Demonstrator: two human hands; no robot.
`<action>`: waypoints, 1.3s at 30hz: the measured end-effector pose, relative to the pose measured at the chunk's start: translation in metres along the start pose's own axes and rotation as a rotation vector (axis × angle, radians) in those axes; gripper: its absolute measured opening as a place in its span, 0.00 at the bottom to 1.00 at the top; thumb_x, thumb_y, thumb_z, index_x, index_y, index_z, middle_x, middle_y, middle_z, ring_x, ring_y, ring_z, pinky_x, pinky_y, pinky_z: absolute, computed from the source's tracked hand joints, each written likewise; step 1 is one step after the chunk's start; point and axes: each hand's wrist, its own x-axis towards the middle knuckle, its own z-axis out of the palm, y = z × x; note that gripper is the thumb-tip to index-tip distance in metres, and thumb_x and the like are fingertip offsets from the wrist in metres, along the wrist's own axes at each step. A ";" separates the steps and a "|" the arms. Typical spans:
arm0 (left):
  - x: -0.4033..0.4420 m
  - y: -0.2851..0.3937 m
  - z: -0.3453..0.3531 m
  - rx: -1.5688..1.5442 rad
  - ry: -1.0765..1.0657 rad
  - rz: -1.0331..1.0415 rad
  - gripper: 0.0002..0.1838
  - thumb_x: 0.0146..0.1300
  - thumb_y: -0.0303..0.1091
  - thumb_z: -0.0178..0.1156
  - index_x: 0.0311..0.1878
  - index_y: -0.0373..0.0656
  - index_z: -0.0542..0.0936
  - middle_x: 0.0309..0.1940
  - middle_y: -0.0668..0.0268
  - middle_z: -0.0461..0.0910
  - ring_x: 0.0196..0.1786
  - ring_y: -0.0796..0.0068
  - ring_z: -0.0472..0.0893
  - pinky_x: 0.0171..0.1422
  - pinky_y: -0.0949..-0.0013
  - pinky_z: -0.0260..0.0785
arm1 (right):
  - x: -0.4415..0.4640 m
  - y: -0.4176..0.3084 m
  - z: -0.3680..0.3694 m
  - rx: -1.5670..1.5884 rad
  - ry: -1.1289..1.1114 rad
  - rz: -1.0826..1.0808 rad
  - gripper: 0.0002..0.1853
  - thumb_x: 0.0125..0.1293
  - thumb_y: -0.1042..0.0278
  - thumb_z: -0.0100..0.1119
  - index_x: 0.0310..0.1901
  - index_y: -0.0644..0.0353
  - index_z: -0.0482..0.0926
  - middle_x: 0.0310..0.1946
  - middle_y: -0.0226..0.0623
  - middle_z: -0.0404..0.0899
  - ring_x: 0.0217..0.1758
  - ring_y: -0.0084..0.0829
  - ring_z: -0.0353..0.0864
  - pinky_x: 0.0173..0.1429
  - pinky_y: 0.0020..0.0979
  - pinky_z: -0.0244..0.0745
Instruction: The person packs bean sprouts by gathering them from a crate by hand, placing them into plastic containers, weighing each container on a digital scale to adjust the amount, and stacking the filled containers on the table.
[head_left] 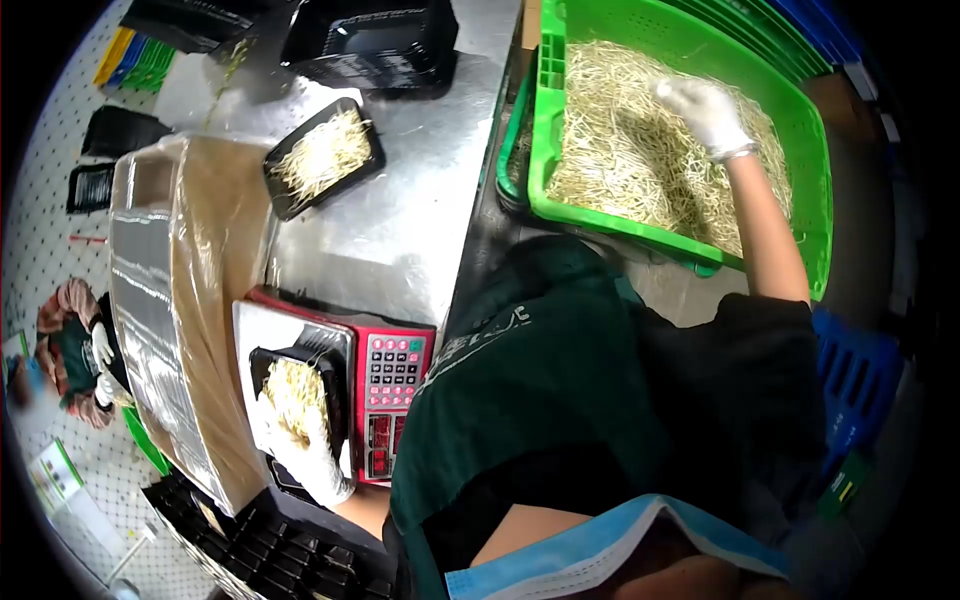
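A black tray of pale bean sprouts [296, 392] rests on the red and silver scale [400, 345]. My left hand [308, 462], in a white glove, is at the near end of that tray, its fingertips down among the sprouts; whether it grips any is hidden. Over the green crate [815, 190] of sprouts [620, 130] is my gloved right hand [703, 112]. Its fingers look curled together, and I cannot make out anything in them. Another black tray [373, 150] with sprouts lies tilted on the metal table [400, 220].
Stacked black trays [372, 45] stand at the table's far end. Beyond the scale is a box lined with plastic [220, 250], holding black trays. Several black trays [290, 550] lie at the bottom left. A co-worker [75, 350] is at far left. A blue crate [860, 380] stands at right.
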 end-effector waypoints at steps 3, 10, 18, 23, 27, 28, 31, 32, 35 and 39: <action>0.001 0.013 0.008 -0.160 0.021 -0.082 0.34 0.62 0.41 0.62 0.67 0.33 0.64 0.64 0.50 0.66 0.66 0.57 0.67 0.71 0.57 0.56 | 0.005 0.032 0.043 -0.355 -0.338 0.010 0.18 0.66 0.45 0.54 0.46 0.45 0.85 0.43 0.30 0.85 0.42 0.30 0.83 0.52 0.34 0.76; -0.004 -0.020 0.014 -0.228 0.033 -0.092 0.34 0.64 0.34 0.61 0.69 0.34 0.59 0.66 0.53 0.65 0.66 0.62 0.68 0.71 0.60 0.57 | -0.011 0.024 0.129 -0.576 -0.182 -0.747 0.29 0.60 0.44 0.56 0.55 0.59 0.74 0.26 0.42 0.78 0.34 0.42 0.77 0.42 0.41 0.71; -0.002 -0.009 0.012 -0.191 0.037 -0.111 0.34 0.63 0.33 0.61 0.69 0.32 0.60 0.65 0.53 0.65 0.65 0.63 0.68 0.71 0.60 0.57 | -0.009 0.019 0.149 -0.882 -0.308 -0.535 0.21 0.52 0.50 0.62 0.39 0.61 0.76 0.31 0.41 0.78 0.39 0.40 0.77 0.48 0.37 0.68; -0.003 -0.009 0.012 -0.201 0.054 -0.115 0.34 0.62 0.33 0.62 0.68 0.32 0.61 0.65 0.54 0.65 0.66 0.62 0.67 0.71 0.60 0.56 | 0.000 0.024 0.148 -0.881 -0.304 -0.560 0.11 0.53 0.56 0.60 0.30 0.56 0.78 0.28 0.38 0.80 0.37 0.38 0.78 0.47 0.36 0.69; -0.003 -0.005 0.011 -0.103 0.066 -0.102 0.34 0.62 0.36 0.63 0.68 0.34 0.63 0.66 0.54 0.64 0.66 0.62 0.66 0.72 0.60 0.54 | 0.009 0.004 0.098 -0.464 -0.387 0.014 0.16 0.57 0.52 0.66 0.40 0.55 0.84 0.32 0.37 0.84 0.40 0.34 0.82 0.44 0.36 0.76; -0.003 -0.003 0.010 -0.095 0.065 -0.113 0.34 0.62 0.37 0.62 0.68 0.34 0.63 0.66 0.55 0.63 0.67 0.62 0.65 0.72 0.60 0.54 | 0.024 0.058 0.108 0.062 -0.292 0.181 0.12 0.57 0.59 0.69 0.40 0.55 0.85 0.35 0.36 0.85 0.36 0.26 0.82 0.44 0.31 0.76; -0.003 -0.003 0.009 -0.032 0.062 -0.084 0.34 0.63 0.41 0.61 0.68 0.35 0.64 0.66 0.54 0.62 0.67 0.61 0.65 0.72 0.60 0.53 | 0.023 0.048 0.049 0.397 -0.146 0.251 0.17 0.56 0.70 0.70 0.47 0.66 0.82 0.38 0.34 0.84 0.41 0.24 0.81 0.49 0.25 0.73; -0.003 0.001 0.008 -0.039 0.083 -0.057 0.34 0.63 0.43 0.61 0.67 0.34 0.64 0.65 0.52 0.64 0.66 0.59 0.65 0.71 0.60 0.54 | 0.023 0.053 0.037 0.472 -0.109 0.231 0.18 0.56 0.70 0.70 0.48 0.68 0.81 0.38 0.34 0.84 0.41 0.25 0.81 0.50 0.25 0.73; -0.001 0.007 0.008 -0.150 0.066 -0.097 0.35 0.62 0.44 0.62 0.66 0.33 0.65 0.63 0.51 0.67 0.65 0.58 0.67 0.71 0.59 0.55 | 0.024 0.069 0.001 0.738 -0.024 0.170 0.15 0.56 0.74 0.68 0.45 0.67 0.80 0.39 0.37 0.84 0.45 0.26 0.82 0.58 0.28 0.70; -0.002 0.000 0.004 -0.061 0.025 -0.072 0.35 0.61 0.41 0.63 0.68 0.36 0.64 0.66 0.50 0.63 0.69 0.57 0.61 0.72 0.59 0.51 | 0.022 0.069 -0.031 1.078 0.049 0.058 0.12 0.58 0.77 0.64 0.44 0.66 0.79 0.40 0.37 0.84 0.45 0.28 0.81 0.57 0.31 0.72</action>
